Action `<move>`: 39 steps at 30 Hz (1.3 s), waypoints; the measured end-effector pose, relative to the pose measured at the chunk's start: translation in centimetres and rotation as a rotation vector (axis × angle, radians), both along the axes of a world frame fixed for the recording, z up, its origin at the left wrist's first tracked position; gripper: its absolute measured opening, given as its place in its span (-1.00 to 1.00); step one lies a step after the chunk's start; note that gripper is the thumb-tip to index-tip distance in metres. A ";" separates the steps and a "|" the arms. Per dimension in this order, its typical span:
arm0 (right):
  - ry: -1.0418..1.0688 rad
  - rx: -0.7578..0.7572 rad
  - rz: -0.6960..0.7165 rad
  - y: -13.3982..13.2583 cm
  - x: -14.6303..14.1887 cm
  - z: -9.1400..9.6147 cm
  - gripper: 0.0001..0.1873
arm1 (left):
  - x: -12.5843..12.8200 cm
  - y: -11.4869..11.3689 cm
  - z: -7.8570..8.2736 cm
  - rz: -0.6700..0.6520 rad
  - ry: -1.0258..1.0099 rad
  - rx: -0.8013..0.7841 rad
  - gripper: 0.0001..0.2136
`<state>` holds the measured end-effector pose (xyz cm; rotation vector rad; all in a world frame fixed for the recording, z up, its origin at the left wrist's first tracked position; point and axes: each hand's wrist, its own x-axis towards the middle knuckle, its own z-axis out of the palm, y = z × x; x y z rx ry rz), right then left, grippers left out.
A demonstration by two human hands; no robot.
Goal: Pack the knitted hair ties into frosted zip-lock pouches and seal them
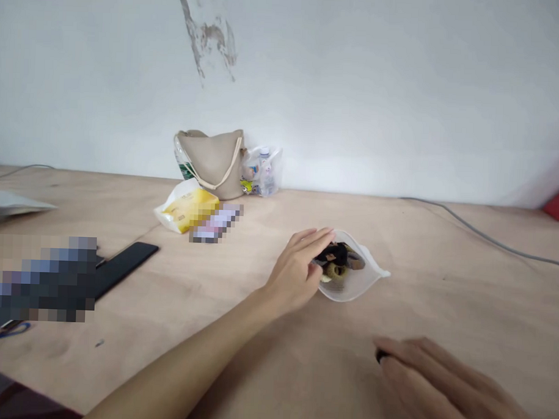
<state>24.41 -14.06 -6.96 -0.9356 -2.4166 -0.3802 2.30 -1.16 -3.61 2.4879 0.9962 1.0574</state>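
My left hand curved into mouth of clear plastic bag, bag lying on table (likely steadying it; grip unclear). Right hand low, fingers around small dark thing, clench unclear.

This is an indoor work room of plain finish: a bare plywood worktop runs across the lower frame against a scuffed white plaster wall, with a grey cable lying along the worktop at right.
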 end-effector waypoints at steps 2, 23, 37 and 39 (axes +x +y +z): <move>0.048 0.008 -0.002 2.9 -1.2 1.3 -0.70 | 0.0 0.0 0.0 -0.005 0.005 0.001 -0.36; 0.373 -0.146 -0.264 8.7 1.7 5.4 -0.81 | -0.1 1.0 5.8 0.004 -0.195 -0.370 -0.53; 1.164 -0.611 -0.379 8.8 0.9 3.5 -0.75 | -3.7 -0.2 2.9 0.188 -0.442 -0.490 -0.84; 1.181 -0.602 -0.368 8.5 1.0 3.3 -0.76 | -3.3 -0.1 3.2 0.275 -0.437 -0.412 -0.83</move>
